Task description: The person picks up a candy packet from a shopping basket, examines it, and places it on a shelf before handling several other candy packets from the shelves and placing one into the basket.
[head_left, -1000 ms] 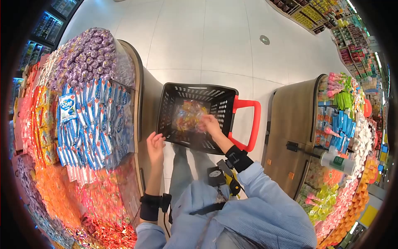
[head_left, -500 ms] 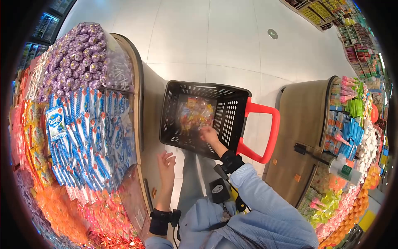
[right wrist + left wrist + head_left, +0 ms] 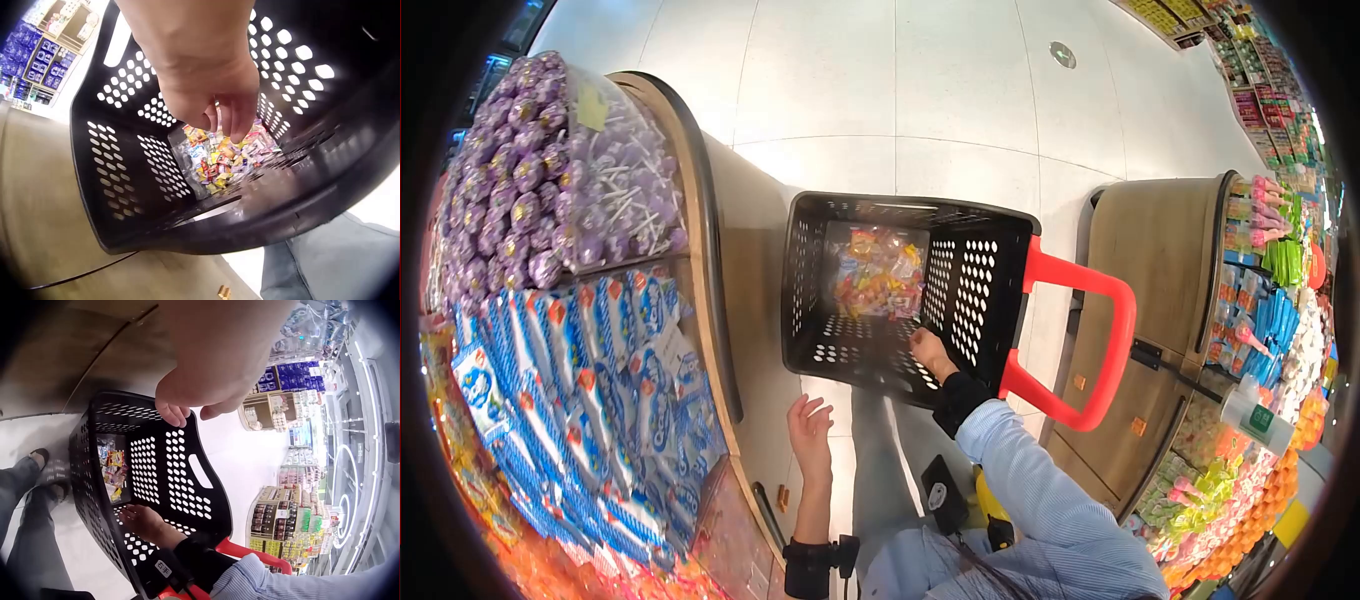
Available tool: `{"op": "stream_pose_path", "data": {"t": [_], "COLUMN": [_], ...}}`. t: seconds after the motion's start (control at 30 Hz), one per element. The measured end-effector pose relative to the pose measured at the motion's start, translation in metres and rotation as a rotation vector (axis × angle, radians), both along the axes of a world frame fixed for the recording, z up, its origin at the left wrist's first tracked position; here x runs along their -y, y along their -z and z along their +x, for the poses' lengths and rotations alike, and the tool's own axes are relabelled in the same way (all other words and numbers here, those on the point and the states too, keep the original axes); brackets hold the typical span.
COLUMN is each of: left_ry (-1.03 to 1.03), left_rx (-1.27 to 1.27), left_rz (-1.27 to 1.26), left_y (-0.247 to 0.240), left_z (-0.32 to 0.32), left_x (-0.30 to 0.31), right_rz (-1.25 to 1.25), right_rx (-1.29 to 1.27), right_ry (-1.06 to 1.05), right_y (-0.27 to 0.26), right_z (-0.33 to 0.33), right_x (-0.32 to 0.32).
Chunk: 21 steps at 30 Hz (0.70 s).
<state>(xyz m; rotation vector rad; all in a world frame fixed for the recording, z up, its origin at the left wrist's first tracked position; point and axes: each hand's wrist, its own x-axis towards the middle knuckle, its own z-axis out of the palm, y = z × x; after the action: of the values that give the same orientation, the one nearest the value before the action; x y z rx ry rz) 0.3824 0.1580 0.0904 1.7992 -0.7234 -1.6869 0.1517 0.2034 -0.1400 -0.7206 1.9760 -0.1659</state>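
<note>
A black perforated shopping basket (image 3: 990,335) with a red handle (image 3: 1115,330) stands on the floor between two display counters. At its bottom lies a clear plastic bag of mixed wrapped candies (image 3: 880,275). My right hand (image 3: 933,352) reaches over the near rim into the basket. In the right wrist view its fingers (image 3: 239,122) hang loosely bent above the candies, with nothing seen between them. Outside the near left corner of the basket, my left hand (image 3: 810,432) hovers with relaxed fingers and holds nothing.
On the left counter (image 3: 725,230) are purple-wrapped lollipops (image 3: 510,190) and blue-and-white candy packs (image 3: 590,390). The right wooden counter (image 3: 1155,260) holds more sweets, and a clear cylinder (image 3: 1255,415) juts from it. Stocked shelves (image 3: 281,519) stand farther off.
My right hand has drawn back from the candy bag toward the near right side of the basket. The bag stays at the bottom. The head view has shifted, and the left counter looks closer.
</note>
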Motion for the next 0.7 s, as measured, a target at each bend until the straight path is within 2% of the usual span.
{"op": "stream_pose_path", "data": {"t": [0.23,0.57,0.7], "left_ry": [-0.033,-0.007,-0.014], "left_rx": [0.041,0.056,0.049], "left_rz": [0.052,0.036,0.021], "left_y": [0.048,0.081,0.094], "left_z": [0.020,0.017,0.012], "left_x": [0.004,0.015,0.020], "right_rz": [0.019,0.066,0.051], "right_rx": [-0.038,-0.003,-0.010], "right_ry": [-0.115,-0.215,-0.310], "right_y": [0.048,0.077,0.108], "right_z": [0.000,0.009,0.010], "right_x": [0.003,0.026,0.020]}}
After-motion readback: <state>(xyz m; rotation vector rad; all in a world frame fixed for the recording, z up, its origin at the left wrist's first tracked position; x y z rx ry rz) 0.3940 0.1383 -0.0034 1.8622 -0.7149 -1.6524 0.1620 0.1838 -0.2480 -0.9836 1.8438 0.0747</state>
